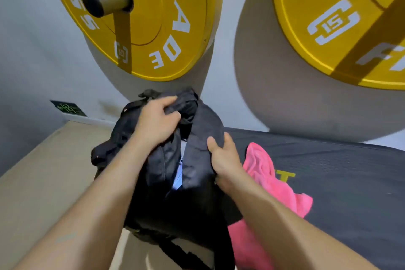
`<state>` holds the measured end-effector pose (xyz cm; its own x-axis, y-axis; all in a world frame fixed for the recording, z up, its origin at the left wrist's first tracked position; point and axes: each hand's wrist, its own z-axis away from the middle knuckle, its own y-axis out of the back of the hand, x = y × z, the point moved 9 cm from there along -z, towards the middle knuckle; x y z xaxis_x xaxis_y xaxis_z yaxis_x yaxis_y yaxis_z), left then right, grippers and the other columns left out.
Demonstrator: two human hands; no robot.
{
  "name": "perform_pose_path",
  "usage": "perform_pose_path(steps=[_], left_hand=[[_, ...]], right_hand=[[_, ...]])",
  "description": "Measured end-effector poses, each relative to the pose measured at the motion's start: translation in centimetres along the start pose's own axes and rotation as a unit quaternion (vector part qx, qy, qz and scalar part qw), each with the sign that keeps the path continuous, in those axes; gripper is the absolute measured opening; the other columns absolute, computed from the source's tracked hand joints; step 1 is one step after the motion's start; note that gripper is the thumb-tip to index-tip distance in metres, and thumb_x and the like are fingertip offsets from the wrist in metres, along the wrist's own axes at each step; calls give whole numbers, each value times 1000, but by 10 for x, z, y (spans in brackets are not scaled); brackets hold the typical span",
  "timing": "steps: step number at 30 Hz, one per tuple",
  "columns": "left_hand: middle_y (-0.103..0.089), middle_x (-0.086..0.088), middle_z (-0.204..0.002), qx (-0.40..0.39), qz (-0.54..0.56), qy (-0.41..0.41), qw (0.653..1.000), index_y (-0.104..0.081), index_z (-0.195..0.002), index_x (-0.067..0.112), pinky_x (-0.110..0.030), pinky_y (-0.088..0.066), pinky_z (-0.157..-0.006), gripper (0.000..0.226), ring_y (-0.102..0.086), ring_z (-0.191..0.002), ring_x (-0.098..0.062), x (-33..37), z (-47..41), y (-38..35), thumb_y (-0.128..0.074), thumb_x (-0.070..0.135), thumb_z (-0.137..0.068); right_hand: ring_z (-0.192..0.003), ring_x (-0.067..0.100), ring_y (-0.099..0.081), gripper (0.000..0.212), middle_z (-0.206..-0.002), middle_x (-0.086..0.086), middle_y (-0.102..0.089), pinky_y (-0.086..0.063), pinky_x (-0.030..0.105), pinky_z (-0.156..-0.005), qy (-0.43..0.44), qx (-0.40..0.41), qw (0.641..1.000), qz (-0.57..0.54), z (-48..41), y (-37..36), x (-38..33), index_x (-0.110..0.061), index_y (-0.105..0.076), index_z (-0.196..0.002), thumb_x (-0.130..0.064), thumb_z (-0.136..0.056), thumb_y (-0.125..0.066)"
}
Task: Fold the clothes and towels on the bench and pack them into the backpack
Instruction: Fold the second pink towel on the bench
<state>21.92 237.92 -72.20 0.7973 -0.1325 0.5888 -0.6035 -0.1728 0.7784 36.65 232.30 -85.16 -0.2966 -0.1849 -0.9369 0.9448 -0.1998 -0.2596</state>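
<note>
A black backpack [192, 199] stands at the left end of the dark padded bench [341, 182], its top opening parted. Light blue-white cloth [178, 178] shows inside the gap. My left hand [156, 123] grips the upper left flap of the backpack near its top. My right hand [225, 160] clutches the right edge of the opening. A pink towel [269, 184] lies crumpled on the bench just right of the backpack, partly under my right forearm and the bag.
Two yellow weight plates hang on the wall, one [140, 17] above the backpack on a steel peg and one [341, 22] to the right. Beige floor [43, 182] lies to the left of the bench. A green sign [68, 108] sits low on the wall.
</note>
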Motion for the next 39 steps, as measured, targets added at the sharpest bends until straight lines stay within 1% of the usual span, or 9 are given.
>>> perform_pose_path(steps=[4, 7, 10, 15, 19, 26, 31, 36, 39], left_hand=[[-45, -3, -140, -304, -98, 80, 944, -42, -138, 33, -39, -34, -108, 58, -39, -134, -28, -43, 64, -142, -38, 60, -86], [-48, -12, -127, -250, -153, 71, 953, -52, -118, 25, -43, -34, -104, 40, -38, -126, -36, -40, 64, -148, -31, 51, -94], [-30, -5, -144, -122, -152, -42, 980, -34, -142, 33, -47, -31, -107, 58, -23, -133, -28, 22, 82, -133, -42, 58, -89], [17, 14, -156, -315, -240, -22, 918, -4, -136, 65, -72, -8, -106, 79, 15, -144, -26, 27, 140, -186, -56, 51, -77], [30, 10, -153, -349, -331, -15, 877, -6, -139, 60, -64, -30, -104, 90, 9, -144, -35, 9, 137, -187, -55, 8, -84], [34, 9, -152, -287, -461, -77, 836, -14, -145, 51, -43, -43, -96, 74, -15, -137, -30, -30, 105, -142, -39, 2, -96], [33, 6, -153, -272, -477, -88, 831, -10, -145, 52, -45, -43, -97, 79, -9, -141, -32, -36, 106, -133, -46, 5, -92], [14, 9, -159, -375, -317, -40, 870, -21, -143, 52, -55, -13, -114, 73, 9, -147, -23, 31, 109, -127, -57, 43, -80], [-39, 2, -150, -382, 32, -55, 922, -43, -139, 35, -35, -28, -114, 79, -40, -132, -12, 130, 123, -120, -62, 68, -70]], right_hand=[[-120, 22, -51, 48, -129, 2, -56, -39, 32, -100, 64, -46, 959, 273, 3, 54, -6, -18, -32, -142, -20, -97, -44], [-125, 30, -41, 45, -127, 3, -54, -36, 43, -100, 37, -45, 871, 487, -3, 115, 3, -26, -37, -136, -30, -91, -42], [-137, 35, -27, 70, -143, 8, -38, -31, 57, -106, -43, -69, 799, 596, 8, 151, 37, -29, -21, -143, -58, -82, -40], [-126, 32, -36, 68, -139, 2, -36, -42, 49, -95, -19, -84, 767, 635, 28, 148, 47, -32, -21, -142, -43, -85, -56], [-108, 34, -56, 44, -116, 14, -57, -45, 35, -77, -33, -54, 811, 581, 27, 150, 41, -11, -43, -115, -17, -76, -63], [-42, 13, -44, 18, -52, 1, -50, -32, 18, -43, -124, -41, 943, 307, 34, 192, -3, -12, -55, -60, 1, -71, -63], [-47, 16, -42, 11, -62, 10, -48, -32, 18, -46, -94, -83, 969, 213, 59, 196, -53, -4, -60, -74, -1, -64, -64], [-70, 21, -60, 31, -77, 6, -66, -49, 36, -68, 23, -77, 976, 204, 89, 201, -108, -8, -66, -90, -1, -59, -66], [-72, 20, -62, 35, -82, 5, -68, -51, 34, -70, 69, -74, 974, 201, 112, 200, -130, -12, -67, -95, 13, -72, -63]])
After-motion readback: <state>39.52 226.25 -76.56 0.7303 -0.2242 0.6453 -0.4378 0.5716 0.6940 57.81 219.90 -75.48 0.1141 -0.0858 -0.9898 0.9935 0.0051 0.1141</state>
